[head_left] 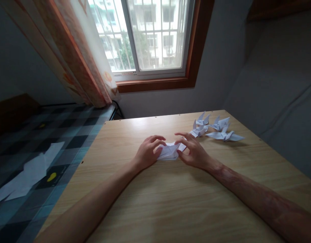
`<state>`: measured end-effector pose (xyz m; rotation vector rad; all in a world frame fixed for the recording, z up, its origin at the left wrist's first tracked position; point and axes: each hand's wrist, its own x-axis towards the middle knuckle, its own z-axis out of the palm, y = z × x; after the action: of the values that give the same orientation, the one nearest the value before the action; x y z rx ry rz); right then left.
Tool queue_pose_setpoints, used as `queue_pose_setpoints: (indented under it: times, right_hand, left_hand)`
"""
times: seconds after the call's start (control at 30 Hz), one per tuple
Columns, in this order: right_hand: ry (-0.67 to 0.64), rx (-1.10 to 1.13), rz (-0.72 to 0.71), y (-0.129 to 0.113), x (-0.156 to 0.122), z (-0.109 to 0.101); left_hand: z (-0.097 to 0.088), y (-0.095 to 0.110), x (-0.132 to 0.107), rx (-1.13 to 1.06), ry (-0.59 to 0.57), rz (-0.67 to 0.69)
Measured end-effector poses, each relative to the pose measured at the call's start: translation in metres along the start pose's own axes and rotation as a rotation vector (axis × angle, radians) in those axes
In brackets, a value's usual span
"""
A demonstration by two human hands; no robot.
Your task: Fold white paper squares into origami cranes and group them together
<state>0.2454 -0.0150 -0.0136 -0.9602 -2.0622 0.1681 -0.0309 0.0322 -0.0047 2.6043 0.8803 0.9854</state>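
A partly folded sheet of white paper (169, 152) lies low on the wooden table, between my two hands. My left hand (149, 150) grips its left end, thumb at the near side and fingers curled over the top. At the right end, my right hand (192, 150) pinches the paper between thumb and fingers. Both wrists rest close to the tabletop. The fingertips cover part of the paper's two ends, and its exact folds are hard to make out. Just beyond my right hand stand several folded paper cranes (225, 135).
The wooden table (145, 206) reaches toward the wall beneath a barred window (158, 37). On the left, white paper sheets (31, 175) lie on a checked bedspread (76, 141). An orange curtain (76, 50) hangs beside the window.
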Motion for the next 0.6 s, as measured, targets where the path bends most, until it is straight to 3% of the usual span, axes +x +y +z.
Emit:
queue_pose_setpoints:
  times: [0.13,0.3,0.47,0.6]
  right_hand:
    - [-0.096,0.145,-0.035,-0.004,0.001,-0.004]
    - [-0.085,0.280,-0.011,0.000,0.003,-0.005]
    - [0.024,0.331,0.024,0.004,0.004,-0.001]
    - [0.032,0.320,0.024,0.006,0.003,0.001]
  left_hand:
    - [-0.007,-0.005,0.001,0.010,-0.075,0.073]
    - [-0.018,-0.014,0.003,0.065,-0.217,0.166]
    - [-0.024,-0.006,0.004,0.019,-0.091,0.213]
    - [-0.021,0.008,0.005,-0.084,-0.087,0.220]
